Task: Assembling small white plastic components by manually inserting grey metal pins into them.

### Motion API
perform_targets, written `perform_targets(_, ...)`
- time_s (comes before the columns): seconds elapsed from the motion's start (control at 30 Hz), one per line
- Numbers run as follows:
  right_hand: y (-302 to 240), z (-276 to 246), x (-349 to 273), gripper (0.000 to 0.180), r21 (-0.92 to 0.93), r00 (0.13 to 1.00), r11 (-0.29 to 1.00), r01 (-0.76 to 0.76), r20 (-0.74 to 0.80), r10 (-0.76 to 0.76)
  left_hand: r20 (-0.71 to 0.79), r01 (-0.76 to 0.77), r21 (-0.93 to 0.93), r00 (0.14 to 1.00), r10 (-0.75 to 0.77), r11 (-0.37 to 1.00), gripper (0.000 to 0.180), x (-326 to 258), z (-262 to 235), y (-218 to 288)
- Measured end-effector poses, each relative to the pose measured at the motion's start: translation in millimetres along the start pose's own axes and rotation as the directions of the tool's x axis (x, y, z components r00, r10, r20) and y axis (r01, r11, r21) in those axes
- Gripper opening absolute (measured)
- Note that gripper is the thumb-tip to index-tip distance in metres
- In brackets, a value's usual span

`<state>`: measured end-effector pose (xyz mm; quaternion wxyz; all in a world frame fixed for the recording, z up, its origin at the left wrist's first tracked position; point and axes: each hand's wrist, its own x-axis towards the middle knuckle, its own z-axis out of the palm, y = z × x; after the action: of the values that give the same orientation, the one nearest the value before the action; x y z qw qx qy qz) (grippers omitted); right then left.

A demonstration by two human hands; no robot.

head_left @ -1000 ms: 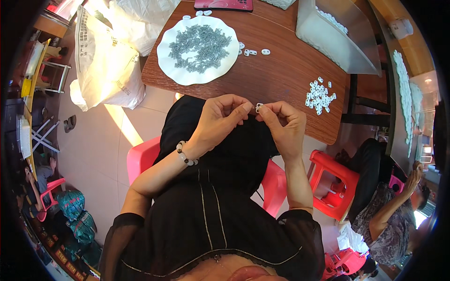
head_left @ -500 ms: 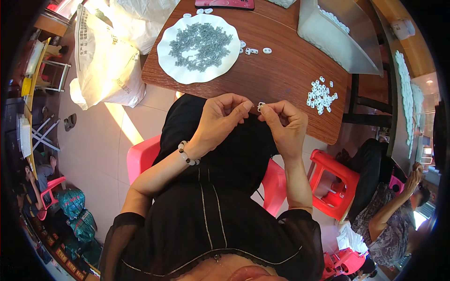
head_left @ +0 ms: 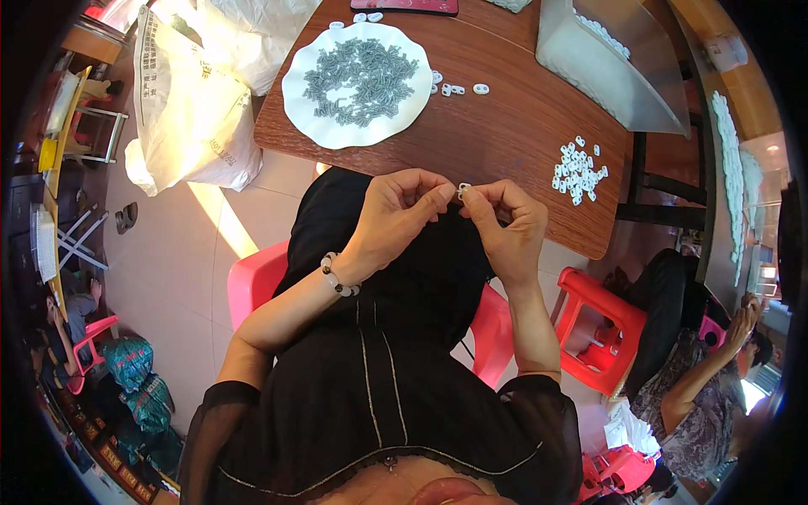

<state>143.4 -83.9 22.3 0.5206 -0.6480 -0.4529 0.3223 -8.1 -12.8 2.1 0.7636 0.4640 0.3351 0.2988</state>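
My right hand pinches a small white plastic piece with two dark holes between thumb and fingertips, just off the table's near edge. Beside it, my left hand has thumb and forefinger pressed together, the tips close to that white piece. Whatever is in the left pinch is too small to make out. Beyond the left hand a white scalloped plate holds a heap of tiny grey metal cylinders. A loose pile of small white plastic pieces lies on the table to the right.
The brown wooden table carries a few more white pieces, a pink flat case and a grey bin. White sacks stand left. A red stool and another person's arm are at the right.
My right hand has moved slightly left with the white piece, bringing it up to my left fingertips. The left hand has hardly moved.
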Motion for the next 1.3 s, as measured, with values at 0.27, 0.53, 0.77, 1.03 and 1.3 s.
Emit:
perform_targets(0.27,-0.6,0.2,-0.1,0.010,0.013,0.999,1.000,-0.026,0.029,0.025,-0.076,-0.104,0.089,0.991,0.110,0.991,0.020,1.1,1.0,-3.4)
perform_targets(0.53,1.4,5.0,-4.5,0.012,0.065,0.999,0.998,-0.020,-0.026,0.022,-0.056,-0.088,0.109,0.994,0.095,0.990,0.017,-2.4,0.4,-0.7)
perform_targets(0.77,2.4,4.6,-4.5,0.012,0.050,0.999,0.999,0.003,-0.042,-0.001,-0.088,-0.146,0.166,0.983,0.162,0.975,0.017,-1.0,2.8,-2.2)
perform_targets(1.03,5.3,5.8,-4.0,0.011,0.066,0.999,0.998,-0.024,-0.028,0.026,-0.093,-0.160,0.151,0.980,0.176,0.975,0.016,-0.3,2.8,-7.5)
perform_targets(1.3,6.0,5.1,-2.9,0.012,0.115,0.999,0.993,-0.041,-0.013,0.043,-0.097,-0.129,0.154,0.985,0.145,0.980,0.016,1.1,3.2,-9.9)
